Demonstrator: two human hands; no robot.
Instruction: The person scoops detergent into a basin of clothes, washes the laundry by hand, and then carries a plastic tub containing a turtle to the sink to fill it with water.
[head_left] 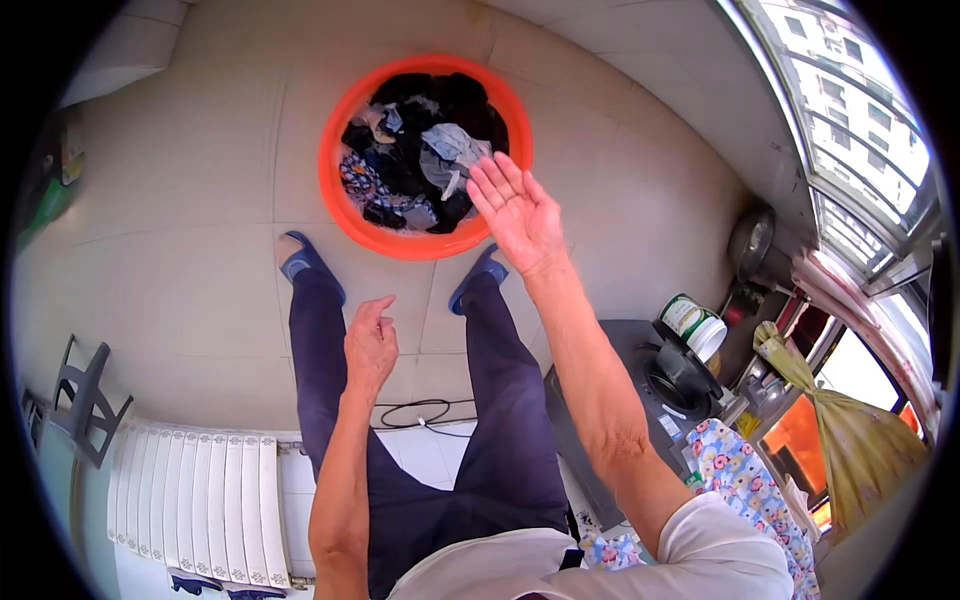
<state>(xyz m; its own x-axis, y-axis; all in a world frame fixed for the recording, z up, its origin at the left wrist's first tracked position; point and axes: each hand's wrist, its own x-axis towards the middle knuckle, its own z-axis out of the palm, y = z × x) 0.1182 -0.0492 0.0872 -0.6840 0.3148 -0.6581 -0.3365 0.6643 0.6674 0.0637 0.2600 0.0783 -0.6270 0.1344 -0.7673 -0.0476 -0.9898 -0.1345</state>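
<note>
An orange plastic basin [427, 244] sits on the floor in front of me, filled with wet laundry [405, 165]: dark garments, a patterned piece and a light blue-grey cloth [455, 147]. My right hand [517, 213] is stretched out over the basin's near right rim, palm up and fingers extended, with nothing in it. Above my left leg hangs my left hand [371, 345], its fingers loosely bent and apart, holding nothing that I can see. Some water and suds show among the clothes.
My feet in blue slippers [312, 265] stand near the basin. A white radiator [195, 505] and a grey chair [88, 400] are at the left. To the right are a dark grey cabinet [620, 360], a white-and-green bucket [695, 325] and a floral cloth [735, 475]. A black cable [425, 412] lies behind my legs.
</note>
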